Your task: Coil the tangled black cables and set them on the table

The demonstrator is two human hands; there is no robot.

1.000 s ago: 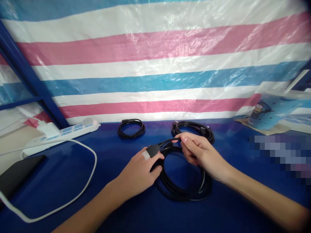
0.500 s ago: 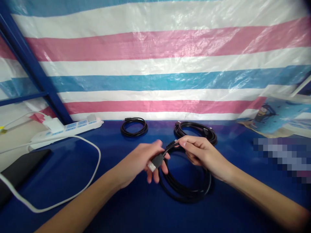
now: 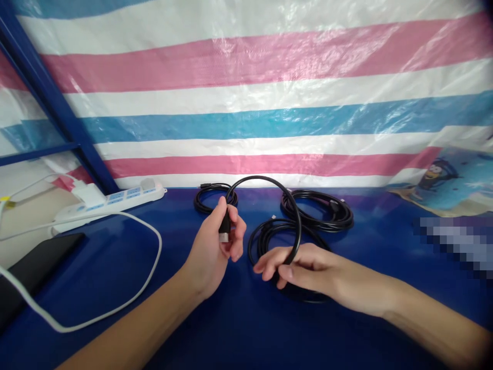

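Between the two hands, over the blue table (image 3: 115,267), a black cable (image 3: 269,181) rises in an arch. The left hand (image 3: 215,246) is closed around the cable's plug (image 3: 224,226), thumb and fingers clamped on it; the plug stands nearly upright, its metal tip pointing down toward the table and its long axis running top to bottom. From the plug the cable climbs, curves over to the right and comes down into the right hand (image 3: 304,270), whose fingers are pinched together on the cord just above the table. Under and behind the right hand lies the rest of this cable as a flat coil (image 3: 265,231) on the table, partly hidden by the hand. Beyond that coil, toward the striped sheet (image 3: 246,103), lies a second black coil (image 3: 319,210), close beside it; a smaller coil (image 3: 206,198) lies behind the left hand, partly covered by it. Well to the left of the hands, a white power strip (image 3: 115,200) sits by the sheet, its white cord (image 3: 150,257) looping across the table, and a flat black thing (image 3: 34,262) lies at the table's left edge.
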